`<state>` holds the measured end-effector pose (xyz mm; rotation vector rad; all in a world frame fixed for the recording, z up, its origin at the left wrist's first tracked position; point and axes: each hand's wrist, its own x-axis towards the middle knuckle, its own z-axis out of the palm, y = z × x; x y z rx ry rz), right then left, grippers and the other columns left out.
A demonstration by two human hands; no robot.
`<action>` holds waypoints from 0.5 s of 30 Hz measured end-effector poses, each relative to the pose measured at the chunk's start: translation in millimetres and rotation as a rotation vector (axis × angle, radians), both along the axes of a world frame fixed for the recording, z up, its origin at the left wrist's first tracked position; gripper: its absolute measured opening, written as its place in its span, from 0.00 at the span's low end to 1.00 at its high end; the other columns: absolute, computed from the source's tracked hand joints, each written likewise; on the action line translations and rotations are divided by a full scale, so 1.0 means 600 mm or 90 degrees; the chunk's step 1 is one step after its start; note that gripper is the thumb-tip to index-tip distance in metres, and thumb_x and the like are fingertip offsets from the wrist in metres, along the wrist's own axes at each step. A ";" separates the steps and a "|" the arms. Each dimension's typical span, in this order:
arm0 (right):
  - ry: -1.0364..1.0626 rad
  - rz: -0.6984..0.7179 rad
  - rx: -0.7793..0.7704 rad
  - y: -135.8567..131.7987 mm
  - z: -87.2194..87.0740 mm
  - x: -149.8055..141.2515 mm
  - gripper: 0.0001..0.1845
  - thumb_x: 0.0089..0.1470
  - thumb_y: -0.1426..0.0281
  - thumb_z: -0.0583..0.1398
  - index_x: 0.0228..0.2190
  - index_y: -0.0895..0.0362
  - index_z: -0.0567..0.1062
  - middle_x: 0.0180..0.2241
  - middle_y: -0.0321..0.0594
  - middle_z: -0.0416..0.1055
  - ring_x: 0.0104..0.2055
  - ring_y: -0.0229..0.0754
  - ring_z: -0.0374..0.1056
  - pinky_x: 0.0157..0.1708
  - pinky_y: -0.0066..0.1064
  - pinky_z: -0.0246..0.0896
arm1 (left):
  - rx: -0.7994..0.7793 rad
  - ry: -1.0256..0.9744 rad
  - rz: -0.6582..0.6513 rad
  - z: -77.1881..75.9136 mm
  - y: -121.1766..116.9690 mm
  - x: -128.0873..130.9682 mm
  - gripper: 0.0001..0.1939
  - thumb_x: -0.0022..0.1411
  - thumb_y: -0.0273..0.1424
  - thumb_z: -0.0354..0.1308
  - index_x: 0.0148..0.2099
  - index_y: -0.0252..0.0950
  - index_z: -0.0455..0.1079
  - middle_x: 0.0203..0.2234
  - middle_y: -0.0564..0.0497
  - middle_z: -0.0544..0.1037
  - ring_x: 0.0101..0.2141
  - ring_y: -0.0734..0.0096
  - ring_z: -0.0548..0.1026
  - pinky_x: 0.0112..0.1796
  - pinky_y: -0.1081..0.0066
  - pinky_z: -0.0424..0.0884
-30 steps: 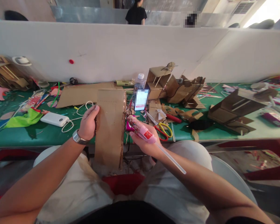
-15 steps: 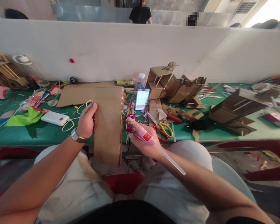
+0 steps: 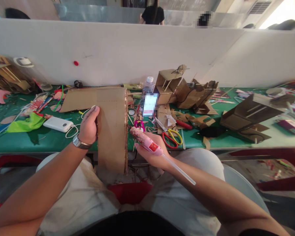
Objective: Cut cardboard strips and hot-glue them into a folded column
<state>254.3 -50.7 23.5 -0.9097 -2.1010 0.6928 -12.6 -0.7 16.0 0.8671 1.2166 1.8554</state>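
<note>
With our left hand [image 3: 88, 126] we are holding the brown, long rectangular cardboard panel [image 3: 111, 131] at its left edge; the fingers are staying close together, and some are hiding behind it. Our right hand [image 3: 152, 159] is closing around the pink plastic glue gun [image 3: 149, 144], from whose back end a translucent, thin glue stick [image 3: 179, 169] is sticking out. The tip of the gun is pointing at the right edge of the panel; whether it is touching, we cannot tell.

About materials, we are seeing a smooth green worktop [image 3: 64, 142], and on it a white, rounded power bank [image 3: 57, 124] with a cable, a crumpled bright green sheet [image 3: 26, 124], and metal scissors [image 3: 164, 128] with red and yellow handles. Farther back, an angular brown cardboard structure [image 3: 164, 85] with thin sticks is standing beside a clear plastic bottle [image 3: 148, 86].

The panel itself is standing in front of us, its lower part reaching past the front edge of the worktop, over our lap. Its face is looking matt and flat, with a faint dotted line crossing near the top, while its right edge is showing rough, torn-looking layers.
</note>
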 end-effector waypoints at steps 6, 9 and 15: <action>-0.013 0.005 -0.001 0.002 -0.006 -0.002 0.23 0.59 0.69 0.60 0.55 0.50 0.79 0.30 0.37 0.77 0.30 0.43 0.72 0.34 0.34 0.69 | 0.039 0.022 0.008 0.005 -0.001 0.001 0.17 0.54 0.47 0.72 0.37 0.39 0.81 0.37 0.48 0.84 0.51 0.52 0.81 0.49 0.63 0.78; -0.003 0.014 -0.009 0.000 -0.008 -0.003 0.23 0.60 0.69 0.60 0.56 0.50 0.79 0.32 0.38 0.79 0.32 0.43 0.74 0.36 0.35 0.71 | 0.031 0.016 -0.002 0.007 -0.001 0.000 0.17 0.54 0.47 0.72 0.37 0.38 0.81 0.37 0.48 0.85 0.49 0.53 0.81 0.48 0.62 0.79; 0.011 0.036 -0.033 -0.002 -0.005 -0.002 0.25 0.61 0.69 0.60 0.59 0.51 0.76 0.31 0.36 0.75 0.30 0.42 0.71 0.33 0.34 0.69 | 0.010 -0.014 0.006 0.008 0.002 -0.004 0.20 0.54 0.47 0.72 0.40 0.37 0.82 0.39 0.48 0.85 0.46 0.59 0.82 0.46 0.67 0.78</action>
